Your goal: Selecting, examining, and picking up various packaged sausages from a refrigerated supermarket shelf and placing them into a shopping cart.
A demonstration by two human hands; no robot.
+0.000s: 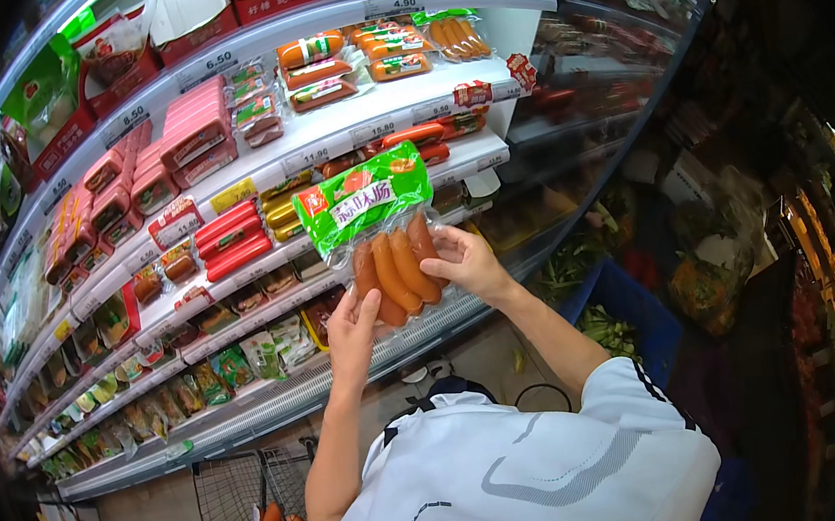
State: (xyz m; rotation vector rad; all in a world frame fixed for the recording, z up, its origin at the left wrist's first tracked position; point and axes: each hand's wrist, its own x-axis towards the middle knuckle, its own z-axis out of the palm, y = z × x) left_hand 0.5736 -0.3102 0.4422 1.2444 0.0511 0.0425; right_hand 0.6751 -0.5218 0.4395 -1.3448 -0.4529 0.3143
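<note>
A clear plastic pack of sausages (395, 262) with a green printed header is held up in front of a refrigerated display. Several brown-orange sausages lie side by side inside it. My left hand (352, 327) grips the pack's lower left edge, thumb on the front. On the opposite side, my right hand (467, 263) pinches the right edge with its thumb over the film. Just behind the pack, red-wrapped sausages (235, 240) and yellow-wrapped ones (282, 213) rest on a shelf.
An open refrigerated shelf unit (403, 111) curves across the front, stocked with packaged meats (194, 127) and price tags. A wire shopping cart (234, 512) holding some goods stands at lower left. To the right, a blue crate (654, 324) contains green vegetables (609, 332).
</note>
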